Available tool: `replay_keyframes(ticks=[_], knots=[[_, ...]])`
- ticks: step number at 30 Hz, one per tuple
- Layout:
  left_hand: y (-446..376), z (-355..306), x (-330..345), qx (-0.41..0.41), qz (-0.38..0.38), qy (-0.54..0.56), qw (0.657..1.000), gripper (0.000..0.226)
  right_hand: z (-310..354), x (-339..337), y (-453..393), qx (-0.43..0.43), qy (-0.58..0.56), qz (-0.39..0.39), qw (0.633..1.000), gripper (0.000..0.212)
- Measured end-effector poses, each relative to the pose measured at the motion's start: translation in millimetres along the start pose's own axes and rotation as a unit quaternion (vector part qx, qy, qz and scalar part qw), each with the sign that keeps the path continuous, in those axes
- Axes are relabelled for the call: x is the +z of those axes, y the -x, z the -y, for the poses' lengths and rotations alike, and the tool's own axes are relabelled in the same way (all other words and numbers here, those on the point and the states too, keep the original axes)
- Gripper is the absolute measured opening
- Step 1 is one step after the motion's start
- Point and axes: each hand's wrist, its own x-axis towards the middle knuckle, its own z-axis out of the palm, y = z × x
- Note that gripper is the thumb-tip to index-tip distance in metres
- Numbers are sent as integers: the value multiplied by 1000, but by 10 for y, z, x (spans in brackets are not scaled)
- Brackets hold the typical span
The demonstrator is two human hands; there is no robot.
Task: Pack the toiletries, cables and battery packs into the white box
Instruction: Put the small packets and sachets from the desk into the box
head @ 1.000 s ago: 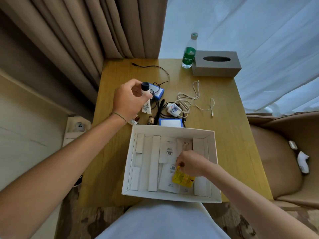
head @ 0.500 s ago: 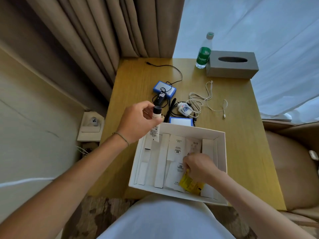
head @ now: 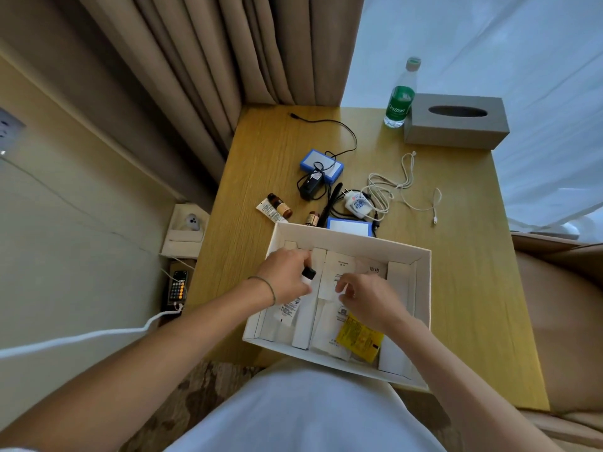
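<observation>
Gripping white tube (head: 295, 300) in left hand (head: 287, 276), fingers curled round upper part just below black cap (head: 308, 273). Tube inside white box (head: 424, 288), over left compartments. Long axis running near-to-far along box length, slightly tilted; cap end pointing away from body, flat crimped end toward near wall. Body white with small dark print, text too small to read.

Right hand (head: 368, 300) inside box at centre, fingers curled over white paper sachets (head: 339, 272); pinching one or only touching, cannot tell. Yellow sachet (head: 359, 337) lying flat just nearer body than right hand, partly under wrist.

Beyond far wall of box, on wooden table (head: 261, 158): second white tube (head: 270, 211) lying beside brown bottle (head: 280, 204); smaller brown bottle (head: 312, 218) close to box wall. Blue battery pack (head: 347, 227) touching far wall, partly hidden by it. Another blue battery pack (head: 321, 164) farther back, black adapter (head: 310, 184) overlapping its near edge, black cable (head: 332, 128) trailing to table's far side. White charger (head: 357, 203) with white cable (head: 404, 181) loosely coiled to right. Green-labelled water bottle (head: 399, 99) upright, just beside grey tissue box (head: 456, 120).
</observation>
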Motion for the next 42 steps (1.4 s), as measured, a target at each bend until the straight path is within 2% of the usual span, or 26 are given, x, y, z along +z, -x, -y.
replay_keyframes(ticks=[4,10,14,18,22,24,26,29,32,34,37,42], knots=[[-23,28,185,-15,16,-59,998,37,48,-5,6,-3,-10,14,1000,19],[-17,98,386,-28,51,-119,991,28,84,-31,17,-17,-10,9,1000,21],[-2,135,444,-18,40,-157,987,27,106,-55,9,-21,-8,6,1000,20],[19,136,439,6,26,-238,971,28,142,-87,-17,-25,-9,5,1000,21],[11,81,448,0,35,-308,951,41,230,-201,-90,-23,-11,-10,1000,21],[16,41,432,-4,55,-318,947,38,297,-301,-159,-17,-19,-23,999,22],[40,27,389,2,70,-307,949,32,395,-427,-259,-20,-25,-33,999,23],[131,19,240,36,37,-254,966,27,580,-634,-461,-21,-30,-44,998,24],[258,30,5,83,-49,-122,988,24,799,-790,-701,-33,-28,-61,997,22],[338,59,-202,94,-124,-53,986,24,955,-851,-894,-37,-14,-62,997,22],[393,179,-518,81,-202,-7,976,19,1147,-844,-1257,-22,18,-45,999,22],[338,544,-847,24,-250,39,967,15,1321,-649,-1824,32,132,13,991,21]])
